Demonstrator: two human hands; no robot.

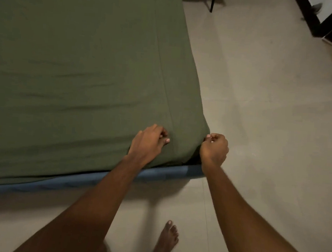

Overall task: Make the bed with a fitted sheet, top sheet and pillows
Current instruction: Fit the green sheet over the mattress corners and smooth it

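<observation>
An olive-green fitted sheet point(82, 76) covers the mattress and wraps over its near right corner. My left hand point(149, 142) lies on top of the sheet close to that corner, fingers curled and bunching the fabric. My right hand point(214, 148) is at the corner's outer side, fingers curled, pinching the sheet's edge. Below the sheet's hem a blue strip of mattress or bed base point(78, 180) shows along the near side. No top sheet or pillows are in view.
Pale tiled floor point(260, 112) runs along the right and near sides of the bed. My bare foot point(166, 242) stands on it near the bed. A dark furniture leg point(212, 1) and a dark door frame point(323, 24) sit at the far right.
</observation>
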